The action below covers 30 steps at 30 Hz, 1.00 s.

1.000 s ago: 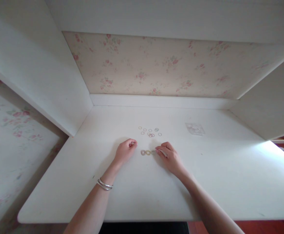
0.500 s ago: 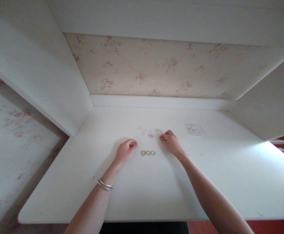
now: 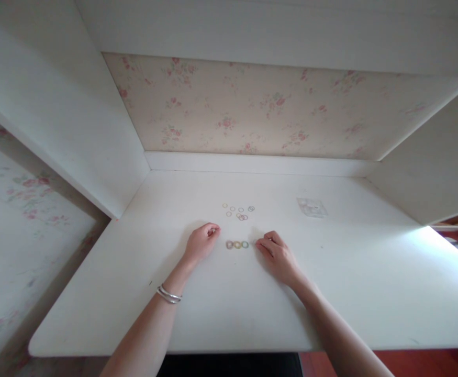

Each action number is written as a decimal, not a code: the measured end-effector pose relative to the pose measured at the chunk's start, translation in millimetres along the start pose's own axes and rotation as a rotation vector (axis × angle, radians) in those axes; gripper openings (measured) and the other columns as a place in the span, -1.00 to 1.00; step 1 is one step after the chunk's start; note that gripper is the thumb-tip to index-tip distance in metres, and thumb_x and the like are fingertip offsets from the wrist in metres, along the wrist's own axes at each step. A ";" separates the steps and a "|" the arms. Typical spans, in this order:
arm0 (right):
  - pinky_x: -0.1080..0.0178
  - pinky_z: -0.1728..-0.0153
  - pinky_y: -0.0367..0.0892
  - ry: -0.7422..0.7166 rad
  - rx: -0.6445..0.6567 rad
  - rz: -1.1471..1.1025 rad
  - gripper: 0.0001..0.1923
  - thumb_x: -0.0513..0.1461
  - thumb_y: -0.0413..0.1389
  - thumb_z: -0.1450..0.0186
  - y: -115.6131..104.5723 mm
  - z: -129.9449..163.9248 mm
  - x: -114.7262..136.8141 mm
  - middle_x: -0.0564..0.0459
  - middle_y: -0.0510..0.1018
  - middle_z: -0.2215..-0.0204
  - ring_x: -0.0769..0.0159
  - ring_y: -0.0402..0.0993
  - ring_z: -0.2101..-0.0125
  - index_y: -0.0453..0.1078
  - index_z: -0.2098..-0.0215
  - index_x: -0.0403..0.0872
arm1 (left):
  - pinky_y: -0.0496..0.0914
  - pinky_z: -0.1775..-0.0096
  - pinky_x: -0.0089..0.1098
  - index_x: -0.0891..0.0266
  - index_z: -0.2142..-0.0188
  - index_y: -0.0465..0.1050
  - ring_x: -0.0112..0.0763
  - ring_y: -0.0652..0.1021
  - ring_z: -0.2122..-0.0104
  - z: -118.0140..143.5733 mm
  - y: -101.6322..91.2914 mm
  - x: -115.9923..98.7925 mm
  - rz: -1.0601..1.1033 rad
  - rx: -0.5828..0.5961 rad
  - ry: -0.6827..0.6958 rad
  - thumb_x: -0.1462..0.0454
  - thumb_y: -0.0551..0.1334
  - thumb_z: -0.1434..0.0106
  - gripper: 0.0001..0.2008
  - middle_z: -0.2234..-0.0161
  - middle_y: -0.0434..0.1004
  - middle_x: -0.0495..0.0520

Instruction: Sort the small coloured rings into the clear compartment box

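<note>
The left hand [image 3: 202,242] lay on the white-painted wooden desk [image 3: 229,314] with its fingers curled into a loose fist, knuckles up, the forearm running in from the lower left and two thin silver bangles [image 3: 168,295] sitting on the wrist. Whether that grip enclosed anything could not be told. The right hand [image 3: 278,253] rested palm down just right of a short row of three small coloured rings [image 3: 237,244], its fingertips drawn together at the desk surface right beside the row's right end. They seemed to pinch something tiny there, but it was too small to make out. The forearm stretched in from the lower right.

The row of three lay between the two hands, the rings touching side by side. Farther back, near the middle of the desk, lay a loose scatter of small thin rings [image 3: 237,211], some apart and a few overlapping. Well to the right of them lay a small clear plastic bag [image 3: 312,207], flat on the surface.

The desk stood in a white alcove, with cream wallpaper printed with pink flowers [image 3: 252,110] behind it, white side panels slanting in at both sides and a white shelf overhead.
</note>
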State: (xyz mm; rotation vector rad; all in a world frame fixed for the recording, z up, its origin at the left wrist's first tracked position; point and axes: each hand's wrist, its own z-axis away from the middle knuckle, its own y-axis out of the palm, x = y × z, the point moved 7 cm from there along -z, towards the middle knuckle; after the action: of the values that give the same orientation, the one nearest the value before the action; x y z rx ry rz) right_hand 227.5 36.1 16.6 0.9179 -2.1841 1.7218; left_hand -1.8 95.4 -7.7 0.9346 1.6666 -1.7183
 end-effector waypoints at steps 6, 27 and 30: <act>0.28 0.23 0.32 -0.029 0.010 -0.022 -0.74 -0.18 -0.10 -0.37 2.7 4.0 5.8 -0.01 0.36 0.27 0.34 0.37 0.30 0.43 0.25 -0.01 | 0.33 0.31 -0.46 0.17 0.26 0.50 -0.41 0.52 0.40 0.6 0.8 -1.0 0.004 -0.005 0.006 0.09 0.10 -0.21 -0.71 0.39 0.56 0.02; 0.33 0.36 0.28 0.177 -0.257 -0.206 -0.72 -0.11 -0.04 -0.32 -19.5 2.5 -43.4 0.03 0.39 0.33 0.37 0.36 0.38 0.48 0.28 0.00 | 0.31 0.19 -0.43 0.11 0.22 0.49 -0.37 0.49 0.22 -66.2 46.2 -93.1 -0.581 0.130 0.291 0.19 0.05 -0.28 -0.76 0.18 0.50 0.04; 0.33 0.38 0.27 0.230 -0.266 -0.226 -0.72 -0.10 -0.04 -0.31 -20.0 1.5 -51.1 0.04 0.39 0.34 0.40 0.35 0.43 0.48 0.30 -0.01 | 0.32 0.19 -0.40 0.10 0.24 0.50 -0.34 0.50 0.22 -82.1 60.7 -89.8 -0.684 0.184 0.258 0.17 0.05 -0.28 -0.75 0.17 0.49 0.04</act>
State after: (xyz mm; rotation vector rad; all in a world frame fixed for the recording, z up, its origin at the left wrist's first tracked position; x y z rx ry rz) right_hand 279.6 49.5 5.4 0.8176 -2.0102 1.3233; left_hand 108.1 166.5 29.0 0.7286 2.2018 -2.2990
